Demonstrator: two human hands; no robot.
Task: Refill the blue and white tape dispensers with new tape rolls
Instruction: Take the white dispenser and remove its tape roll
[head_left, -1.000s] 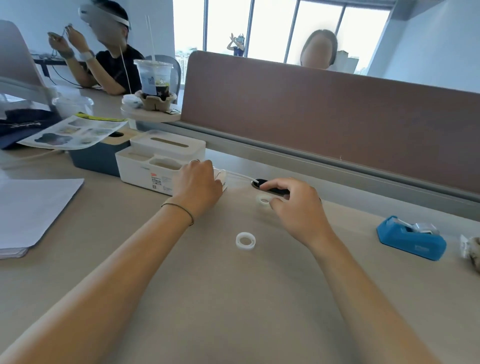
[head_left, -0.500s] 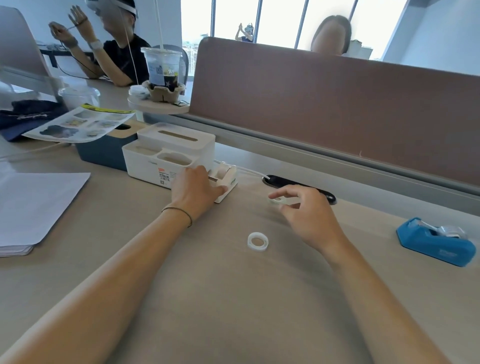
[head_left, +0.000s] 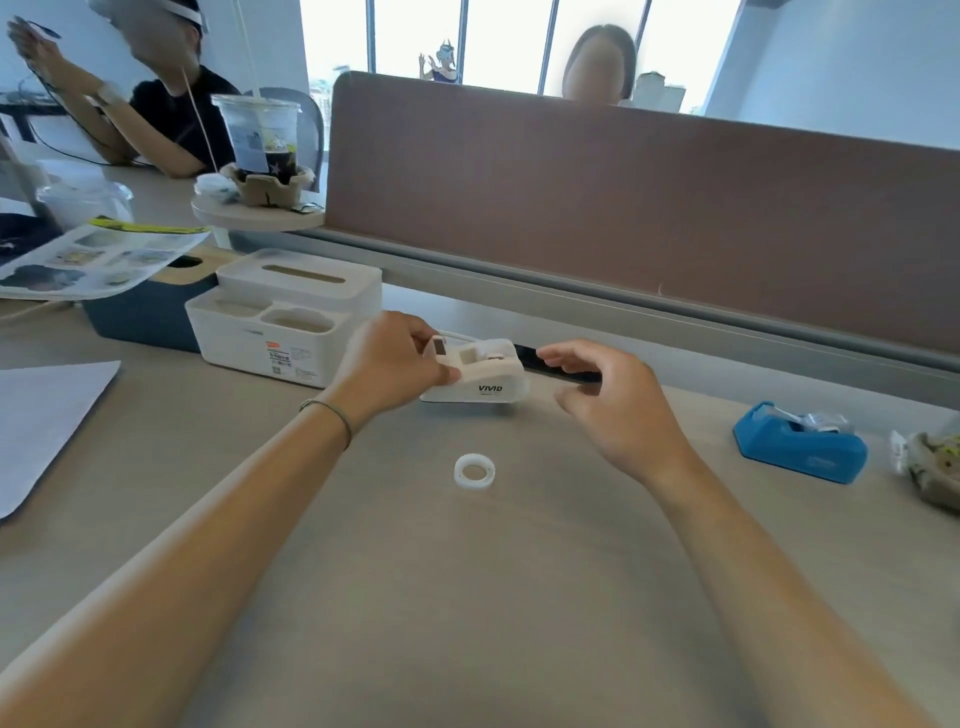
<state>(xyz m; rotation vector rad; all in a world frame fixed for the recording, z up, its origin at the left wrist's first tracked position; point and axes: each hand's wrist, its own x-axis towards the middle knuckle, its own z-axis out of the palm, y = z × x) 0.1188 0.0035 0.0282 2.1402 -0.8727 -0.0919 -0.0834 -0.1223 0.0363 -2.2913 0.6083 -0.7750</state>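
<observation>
White dispenser (head_left: 475, 376) near the desk's far edge, grasped at its end by the left hand (head_left: 387, 364). Right hand (head_left: 613, 402) loosely curled beside it, holding nothing visible. Ring (head_left: 474, 471) lies mid-desk. Blue dispenser (head_left: 802, 441) at right edge appears loaded; white refill seemingly outstanding.

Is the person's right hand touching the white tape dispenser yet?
Apart. In the head view, the right hand hovers beside the white tape dispenser with bare desk showing between them; only the left hand grips it.
</observation>
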